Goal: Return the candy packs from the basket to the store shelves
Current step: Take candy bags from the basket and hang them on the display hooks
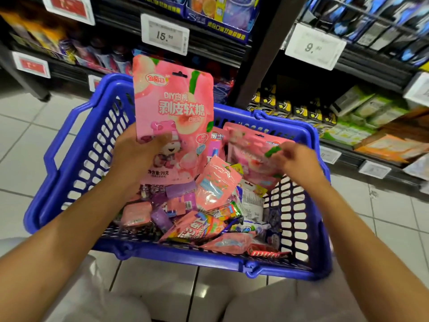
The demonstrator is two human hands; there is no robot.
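A blue plastic basket [69, 156] stands on the tiled floor in front of me, filled with several candy packs. My left hand [137, 156] grips a tall pink peach gummy pack [174, 108] by its lower left side and holds it upright above the basket. A second pink peach pack [248, 156] leans against the basket's far right wall. My right hand [294, 159] is at that pack's right edge with its fingers curled there; motion blur hides whether they pinch it. Smaller pink, purple and rainbow packs [202, 226] lie in the bottom.
Dark store shelves [232, 47] rise behind the basket, with white price tags [164, 34] reading 15.99 and 9. Yellow-black and green boxes [301, 110] fill the lower right shelf. My knees in light trousers are at the bottom edge.
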